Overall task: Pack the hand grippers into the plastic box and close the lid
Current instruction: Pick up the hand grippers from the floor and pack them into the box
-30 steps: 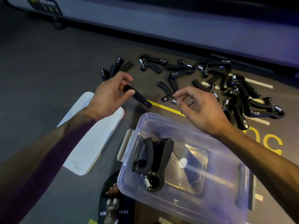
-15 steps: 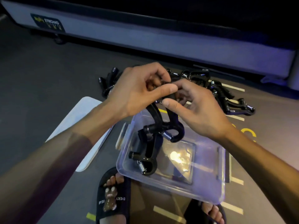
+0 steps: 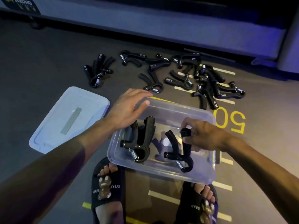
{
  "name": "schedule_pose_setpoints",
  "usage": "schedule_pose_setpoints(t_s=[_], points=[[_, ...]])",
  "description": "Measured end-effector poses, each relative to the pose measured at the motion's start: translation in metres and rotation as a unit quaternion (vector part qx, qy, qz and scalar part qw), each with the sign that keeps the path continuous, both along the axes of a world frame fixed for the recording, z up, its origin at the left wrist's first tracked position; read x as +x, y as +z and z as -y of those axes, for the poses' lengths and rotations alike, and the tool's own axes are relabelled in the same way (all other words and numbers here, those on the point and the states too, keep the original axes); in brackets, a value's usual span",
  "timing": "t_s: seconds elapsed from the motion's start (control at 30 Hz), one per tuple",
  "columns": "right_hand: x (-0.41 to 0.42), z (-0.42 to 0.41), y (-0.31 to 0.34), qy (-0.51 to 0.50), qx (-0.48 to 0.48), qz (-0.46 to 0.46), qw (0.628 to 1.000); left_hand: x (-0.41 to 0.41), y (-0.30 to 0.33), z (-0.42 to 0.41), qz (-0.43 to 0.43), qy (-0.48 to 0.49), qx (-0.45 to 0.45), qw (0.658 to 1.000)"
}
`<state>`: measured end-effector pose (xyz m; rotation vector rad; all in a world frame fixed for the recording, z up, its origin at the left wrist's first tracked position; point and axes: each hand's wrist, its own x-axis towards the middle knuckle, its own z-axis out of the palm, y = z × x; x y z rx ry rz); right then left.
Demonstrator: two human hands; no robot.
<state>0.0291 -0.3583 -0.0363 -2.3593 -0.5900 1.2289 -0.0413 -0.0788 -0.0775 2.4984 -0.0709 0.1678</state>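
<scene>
The hands have parted: the right hand (image 3: 203,136) now pinches a second gripper (image 3: 179,152) inside the clear box (image 3: 161,176) — black, hooked, with a coil spring. Left hand (image 3: 127,109), grip slack and empty, hovers over the first gripper (image 3: 140,143). Beyond lie the lid (image 3: 53,126) and loose grippers (image 3: 186,73).

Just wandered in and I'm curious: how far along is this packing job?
Early days. One hand gripper already lies in the clear plastic box. The right hand holds a second hand gripper inside the box, apparently setting it down; the left hand hovers open over the box's far rim. Many loose hand grippers remain on the floor, and the lid lies beside the box, not yet on.
</scene>
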Motion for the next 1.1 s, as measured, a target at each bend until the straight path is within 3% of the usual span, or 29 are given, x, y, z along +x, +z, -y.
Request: schedule_pose_setpoints(t_s=[0.3, 0.47, 0.57, 1.1], points=[[-0.004, -0.035, -0.075, -0.131, -0.034, -0.066, 0.989, -0.007, -0.017, -0.007, -0.042, 0.041, -0.043, 0.997], [-0.003, -0.038, -0.085, -0.007, -0.120, 0.049, 0.992, -0.005, -0.019, -0.008, -0.042, 0.036, -0.036, 0.998], [-0.007, -0.039, -0.091, 0.023, -0.130, 0.070, 0.989, -0.005, -0.017, -0.008, -0.038, 0.035, -0.032, 0.998], [-0.024, -0.037, -0.103, 0.152, -0.156, 0.050, 0.975, -0.006, -0.017, -0.007, -0.037, 0.040, -0.028, 0.998]])
